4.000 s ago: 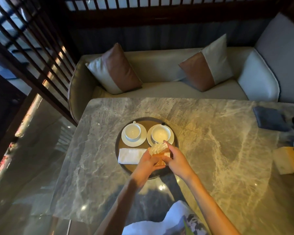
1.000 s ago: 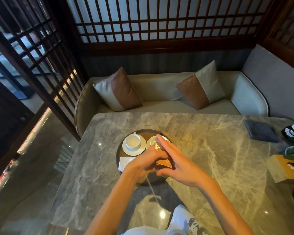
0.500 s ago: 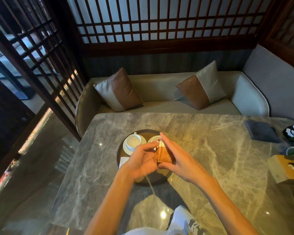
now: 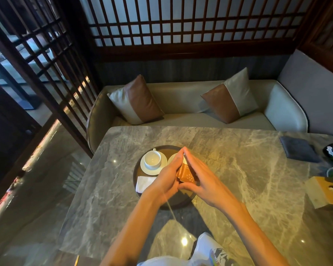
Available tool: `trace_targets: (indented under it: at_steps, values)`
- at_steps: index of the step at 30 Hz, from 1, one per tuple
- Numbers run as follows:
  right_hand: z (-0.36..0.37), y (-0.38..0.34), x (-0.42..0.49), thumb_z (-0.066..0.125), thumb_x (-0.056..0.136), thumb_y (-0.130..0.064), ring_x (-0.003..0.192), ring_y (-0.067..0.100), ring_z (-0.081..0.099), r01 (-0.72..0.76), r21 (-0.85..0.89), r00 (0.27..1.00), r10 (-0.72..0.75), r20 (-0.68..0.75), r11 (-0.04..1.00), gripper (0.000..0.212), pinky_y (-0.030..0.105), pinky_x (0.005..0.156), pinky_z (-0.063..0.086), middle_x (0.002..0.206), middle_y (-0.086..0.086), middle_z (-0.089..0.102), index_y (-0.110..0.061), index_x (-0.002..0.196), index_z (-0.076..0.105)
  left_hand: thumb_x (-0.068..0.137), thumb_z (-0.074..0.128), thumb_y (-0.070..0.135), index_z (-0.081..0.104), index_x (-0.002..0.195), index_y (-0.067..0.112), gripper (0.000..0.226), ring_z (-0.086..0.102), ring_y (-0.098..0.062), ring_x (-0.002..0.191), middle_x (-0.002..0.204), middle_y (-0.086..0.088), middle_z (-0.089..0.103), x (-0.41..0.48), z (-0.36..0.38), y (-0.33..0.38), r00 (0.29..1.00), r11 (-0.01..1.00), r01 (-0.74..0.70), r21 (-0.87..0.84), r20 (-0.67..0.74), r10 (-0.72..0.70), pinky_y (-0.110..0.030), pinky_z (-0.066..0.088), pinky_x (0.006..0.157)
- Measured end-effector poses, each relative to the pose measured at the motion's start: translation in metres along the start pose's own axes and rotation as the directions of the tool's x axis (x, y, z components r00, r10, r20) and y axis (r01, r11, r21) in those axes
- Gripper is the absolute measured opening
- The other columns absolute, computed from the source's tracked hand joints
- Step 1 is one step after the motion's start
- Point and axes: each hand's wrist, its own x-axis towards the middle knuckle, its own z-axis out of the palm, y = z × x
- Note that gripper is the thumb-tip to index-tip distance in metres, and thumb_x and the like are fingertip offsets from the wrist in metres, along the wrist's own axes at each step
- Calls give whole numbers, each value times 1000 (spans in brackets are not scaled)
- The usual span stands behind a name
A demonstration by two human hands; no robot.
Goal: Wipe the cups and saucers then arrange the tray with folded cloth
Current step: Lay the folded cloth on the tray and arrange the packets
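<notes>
A round dark tray (image 4: 136, 169) lies on the marble table. On its far left a white cup (image 4: 152, 159) stands on a white saucer (image 4: 145, 169). A second saucer (image 4: 171, 160) shows only as a sliver behind my fingers; its cup is hidden. A folded white cloth (image 4: 144, 182) lies at the tray's near left. Over the tray's middle, my left hand (image 4: 166, 176) and my right hand (image 4: 199, 174) press from both sides on a small orange-brown holder (image 4: 186, 174), fingertips meeting above it.
A folded dark grey cloth (image 4: 298, 151) lies at the table's far right. A wooden tissue box (image 4: 327, 191) stands at the right edge beside a plant and a dark object. A bench with two cushions runs behind the table. A wooden lattice screen stands to the left.
Four seconds ago both hands held the holder low at the tray's near edge. Since then they closed around it over the tray's middle, the fingertips coming together above it and covering the right cup.
</notes>
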Motion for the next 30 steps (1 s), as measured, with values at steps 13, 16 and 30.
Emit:
trace_targets:
  at_steps: [13, 16, 30]
  values:
    - [-3, 5, -3, 65, 86, -51, 140, -18, 15, 7, 54, 997, -2, -83, 999, 90, 7, 108, 22, 146, -48, 10, -50, 152, 4, 103, 45, 15, 52, 135, 6, 35, 51, -36, 117, 122, -24, 56, -13, -15, 5, 998, 990, -19, 141, 60, 11, -55, 31, 114]
    - [-5, 2, -3, 67, 85, -49, 142, -14, 17, 13, 90, 996, -5, -90, 996, 90, 10, 109, 24, 148, -44, 13, -51, 151, 5, 103, 45, 20, 50, 133, -4, 39, 53, -34, 114, 121, -25, 57, -17, -10, 9, 998, 993, 23, 115, 62, -30, -48, 37, 112]
    - [-10, -7, -2, 73, 83, -39, 149, -5, 7, 14, 190, 1000, -11, -17, 982, 102, 23, 118, 21, 160, -30, 7, -50, 151, -2, 101, 47, 10, 50, 125, -5, 29, 61, -28, 96, 99, -18, 64, -16, -7, 10, 984, 915, -129, 382, 165, 70, -42, 49, 91]
